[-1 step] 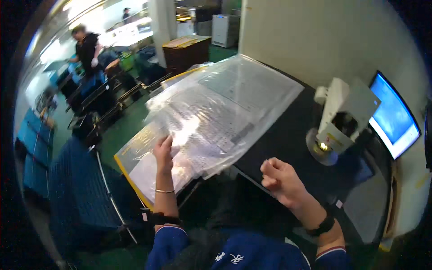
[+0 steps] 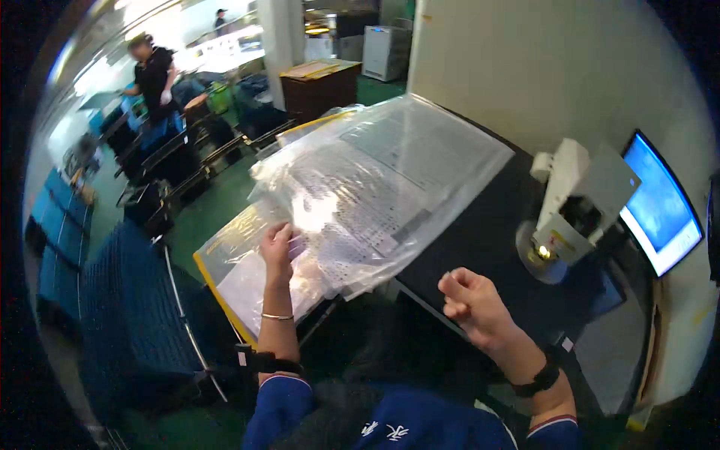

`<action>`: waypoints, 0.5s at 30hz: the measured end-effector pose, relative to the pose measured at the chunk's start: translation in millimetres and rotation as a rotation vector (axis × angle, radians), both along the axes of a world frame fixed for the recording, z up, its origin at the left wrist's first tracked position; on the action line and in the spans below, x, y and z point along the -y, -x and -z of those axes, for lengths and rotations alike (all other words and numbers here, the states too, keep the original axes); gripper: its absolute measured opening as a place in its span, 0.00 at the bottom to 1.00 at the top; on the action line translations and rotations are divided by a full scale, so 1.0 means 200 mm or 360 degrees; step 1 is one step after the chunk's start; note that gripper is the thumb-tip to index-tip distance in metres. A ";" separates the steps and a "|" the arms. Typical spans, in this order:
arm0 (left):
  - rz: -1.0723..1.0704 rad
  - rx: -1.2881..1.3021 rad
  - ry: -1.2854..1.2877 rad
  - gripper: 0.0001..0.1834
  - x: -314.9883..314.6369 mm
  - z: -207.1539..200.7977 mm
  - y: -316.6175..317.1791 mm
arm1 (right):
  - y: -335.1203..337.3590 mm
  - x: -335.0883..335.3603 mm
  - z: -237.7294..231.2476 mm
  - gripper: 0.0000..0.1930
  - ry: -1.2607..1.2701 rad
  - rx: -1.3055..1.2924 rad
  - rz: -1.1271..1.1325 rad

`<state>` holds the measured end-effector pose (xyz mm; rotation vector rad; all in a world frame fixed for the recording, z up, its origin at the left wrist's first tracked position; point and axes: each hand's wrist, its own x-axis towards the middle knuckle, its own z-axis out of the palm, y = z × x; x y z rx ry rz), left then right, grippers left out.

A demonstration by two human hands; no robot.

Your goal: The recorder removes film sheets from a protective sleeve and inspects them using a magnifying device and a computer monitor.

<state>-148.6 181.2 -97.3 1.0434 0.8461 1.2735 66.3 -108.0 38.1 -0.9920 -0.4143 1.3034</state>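
My left hand [image 2: 277, 253] is over the near left part of a stack of clear plastic sheets [image 2: 450, 176]. Its thumb and fingers are pinched together against the plastic, and what lies between them cannot be made out. Beneath the film, sheets with rows of small dark marks [image 2: 352, 217] show through the glare. To the right, my right hand [image 2: 476, 307] is raised by the front edge of the black tabletop [image 2: 469, 259], apart from the sheets. Its fingers are curled in, hiding whatever they may hold.
A white microscope-like device [image 2: 574, 199] with a lit base stands on the right, beside a monitor [image 2: 660, 199]. Dark racks [image 2: 131, 292] stand at the left. A person in black [image 2: 154, 82] works at the far left. A brown cabinet [image 2: 319, 90] stands behind the table.
The whole scene has shifted slightly right and downward in the view. Both hands keep nearly the same pose.
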 end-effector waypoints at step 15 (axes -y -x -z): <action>-0.0669 0.0212 -0.0166 0.16 0.15 -0.23 0.48 | -0.09 -0.45 0.32 0.38 -0.0544 0.3211 -0.0533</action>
